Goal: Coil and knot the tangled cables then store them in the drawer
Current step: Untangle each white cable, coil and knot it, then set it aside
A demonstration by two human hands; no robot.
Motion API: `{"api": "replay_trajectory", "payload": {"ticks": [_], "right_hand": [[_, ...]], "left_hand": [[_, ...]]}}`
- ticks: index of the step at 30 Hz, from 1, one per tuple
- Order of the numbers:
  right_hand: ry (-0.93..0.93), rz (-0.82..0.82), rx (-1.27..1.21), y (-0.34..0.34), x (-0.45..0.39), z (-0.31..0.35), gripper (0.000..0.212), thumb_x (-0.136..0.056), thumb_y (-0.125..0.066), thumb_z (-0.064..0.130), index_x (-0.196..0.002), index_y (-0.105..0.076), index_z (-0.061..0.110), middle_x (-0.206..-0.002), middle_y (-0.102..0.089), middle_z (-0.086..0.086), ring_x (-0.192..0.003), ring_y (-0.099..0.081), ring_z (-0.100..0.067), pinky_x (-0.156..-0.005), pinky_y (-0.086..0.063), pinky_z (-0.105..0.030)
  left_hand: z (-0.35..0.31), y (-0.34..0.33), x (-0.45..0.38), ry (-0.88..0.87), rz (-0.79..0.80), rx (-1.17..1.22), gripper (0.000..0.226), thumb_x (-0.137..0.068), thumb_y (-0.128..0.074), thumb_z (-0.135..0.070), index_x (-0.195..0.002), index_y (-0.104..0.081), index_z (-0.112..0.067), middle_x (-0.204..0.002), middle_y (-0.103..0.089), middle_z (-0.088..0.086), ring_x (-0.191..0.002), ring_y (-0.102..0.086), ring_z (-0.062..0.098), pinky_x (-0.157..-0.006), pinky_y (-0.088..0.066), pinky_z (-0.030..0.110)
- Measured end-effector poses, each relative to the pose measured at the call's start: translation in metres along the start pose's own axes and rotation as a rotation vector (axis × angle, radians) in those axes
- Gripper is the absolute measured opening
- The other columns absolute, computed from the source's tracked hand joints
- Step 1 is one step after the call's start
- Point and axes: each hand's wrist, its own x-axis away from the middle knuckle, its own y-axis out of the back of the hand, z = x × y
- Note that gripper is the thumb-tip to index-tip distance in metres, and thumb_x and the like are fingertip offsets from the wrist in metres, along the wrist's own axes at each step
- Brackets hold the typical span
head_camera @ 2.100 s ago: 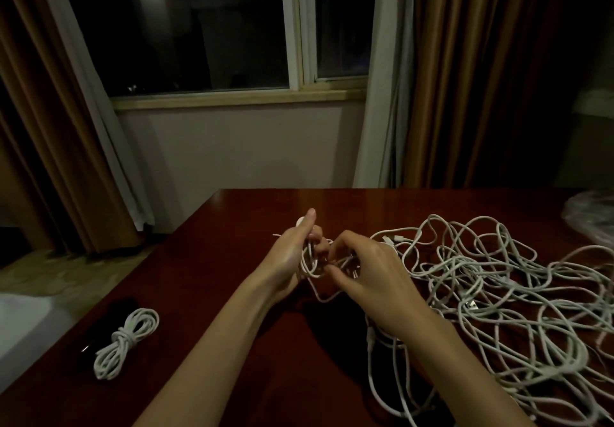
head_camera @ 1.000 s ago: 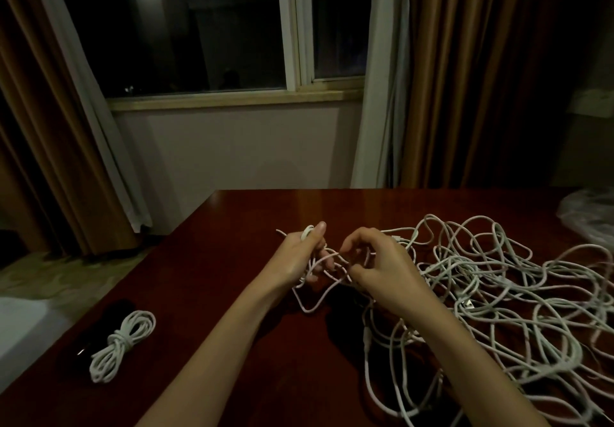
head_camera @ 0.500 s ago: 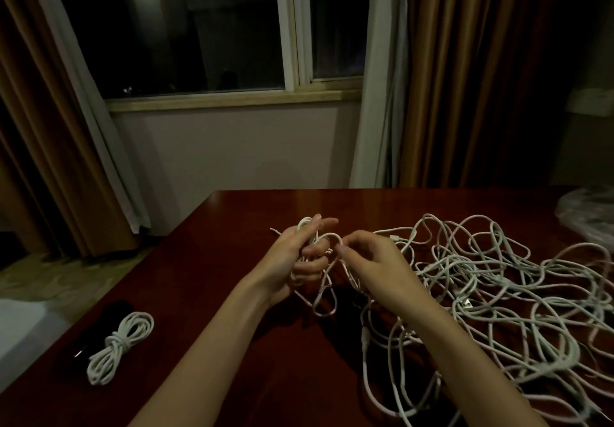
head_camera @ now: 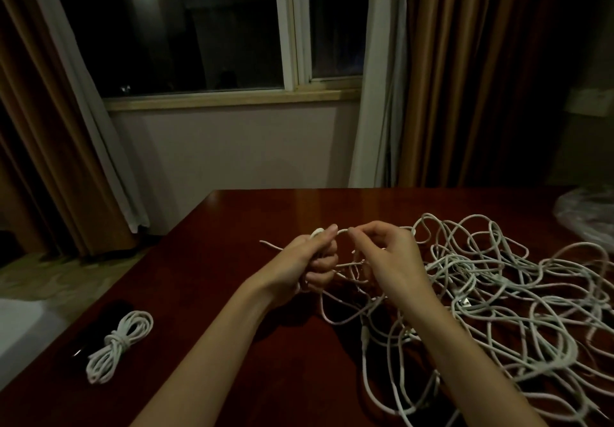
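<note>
Head view: one knotted coil (head_camera: 118, 345) lies done at the surface (head_camera: 232, 376) edge. Left hand (head_camera: 307, 265) grips fresh loops; right hand (head_camera: 387, 260) pinches the strand. Big tangle (head_camera: 515, 300) remains, right. No drawer visible.

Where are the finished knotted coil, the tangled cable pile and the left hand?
knotted coil (head_camera: 114, 340), head view, on its knot.
tangled cable pile (head_camera: 518, 297), head view, mid-heap strands.
left hand (head_camera: 307, 260), head view, back of hand.
</note>
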Motion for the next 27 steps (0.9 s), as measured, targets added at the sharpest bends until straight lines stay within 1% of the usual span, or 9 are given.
{"api": "replay_trajectory", "payload": {"ticks": [5,8,10,13,15,18,21,23,27], "right_hand": [[0.052,0.024,-0.048,-0.001,0.004,0.003,0.012,-0.094,-0.059,0.019,-0.094,-0.072,0.019,-0.07,-0.069,0.003,-0.05,-0.057,-0.005,-0.047,-0.042,-0.016],[0.117,0.107,-0.029,-0.011,0.01,0.005,0.015,-0.093,-0.061,0.015,-0.099,-0.073,0.022,-0.081,-0.073,0.01,-0.073,-0.067,0.0,-0.064,-0.051,-0.014],[0.132,0.148,-0.002,-0.017,0.013,0.002,0.018,-0.093,-0.061,0.014,-0.106,-0.073,0.019,-0.091,-0.074,0.009,-0.087,-0.068,0.0,-0.076,-0.054,-0.017],[0.129,0.196,0.012,-0.021,0.015,-0.001,0.022,-0.092,-0.062,0.017,-0.112,-0.071,0.02,-0.102,-0.072,0.009,-0.095,-0.067,0.001,-0.079,-0.053,-0.017],[0.127,0.233,0.026,-0.021,0.015,0.0,0.02,-0.092,-0.063,0.02,-0.111,-0.071,0.021,-0.095,-0.073,0.01,-0.089,-0.067,0.001,-0.073,-0.051,-0.015],[0.077,0.244,0.02,-0.019,0.013,0.002,0.011,-0.094,-0.06,0.023,-0.096,-0.071,0.021,-0.065,-0.066,0.011,-0.062,-0.063,0.0,-0.059,-0.045,-0.013],[-0.017,0.322,-0.006,-0.019,0.013,-0.001,0.021,-0.095,-0.059,0.027,-0.084,-0.069,0.012,-0.062,-0.065,0.001,-0.057,-0.061,-0.011,-0.06,-0.047,-0.024],[-0.055,0.444,0.054,-0.023,0.016,-0.002,0.034,-0.096,-0.057,0.031,-0.077,-0.067,0.005,-0.061,-0.063,-0.006,-0.052,-0.059,-0.013,-0.058,-0.046,-0.022],[-0.082,0.448,0.21,-0.026,0.019,-0.004,0.048,-0.092,-0.058,0.044,-0.055,-0.059,0.014,-0.047,-0.052,0.003,-0.044,-0.049,-0.008,-0.054,-0.042,-0.021]], "left_hand": [[0.002,-0.006,-0.006,-0.157,-0.28,-0.042,0.043,-0.083,-0.048,-0.055,-0.064,-0.038,-0.018,-0.053,-0.033,-0.005,-0.041,-0.034,0.006,-0.044,-0.034,0.017],[0.007,-0.008,-0.008,-0.194,-0.294,-0.156,0.062,-0.086,-0.05,-0.069,-0.075,-0.051,-0.008,-0.065,-0.051,0.008,-0.06,-0.053,0.019,-0.064,-0.047,0.026],[0.009,-0.013,-0.009,-0.19,-0.304,-0.134,0.055,-0.087,-0.053,-0.063,-0.077,-0.054,-0.008,-0.069,-0.06,0.003,-0.068,-0.061,0.015,-0.069,-0.05,0.026],[0.007,-0.016,-0.008,-0.205,-0.392,-0.095,0.037,-0.095,-0.045,-0.045,-0.07,-0.049,-0.018,-0.065,-0.054,-0.007,-0.062,-0.055,0.006,-0.063,-0.049,0.02],[0.008,-0.013,-0.009,-0.222,-0.438,-0.07,0.041,-0.098,-0.041,-0.043,-0.066,-0.044,-0.017,-0.064,-0.048,-0.004,-0.059,-0.048,0.009,-0.061,-0.045,0.023],[0.006,-0.009,-0.008,-0.197,-0.47,0.154,0.041,-0.099,-0.039,-0.043,-0.069,-0.043,-0.017,-0.062,-0.045,-0.002,-0.053,-0.044,0.011,-0.054,-0.038,0.024],[0.002,-0.008,-0.008,-0.189,-0.396,0.458,0.039,-0.099,-0.039,-0.043,-0.071,-0.041,-0.016,-0.058,-0.042,-0.003,-0.049,-0.042,0.009,-0.052,-0.036,0.022],[0.001,-0.01,-0.008,-0.173,-0.366,0.566,0.039,-0.1,-0.039,-0.042,-0.07,-0.04,-0.016,-0.057,-0.039,-0.003,-0.048,-0.04,0.007,-0.047,-0.038,0.018],[-0.001,-0.011,-0.005,-0.18,-0.345,0.621,0.043,-0.102,-0.037,-0.042,-0.067,-0.037,-0.017,-0.054,-0.033,-0.006,-0.042,-0.032,0.004,-0.038,-0.029,0.014]]}}
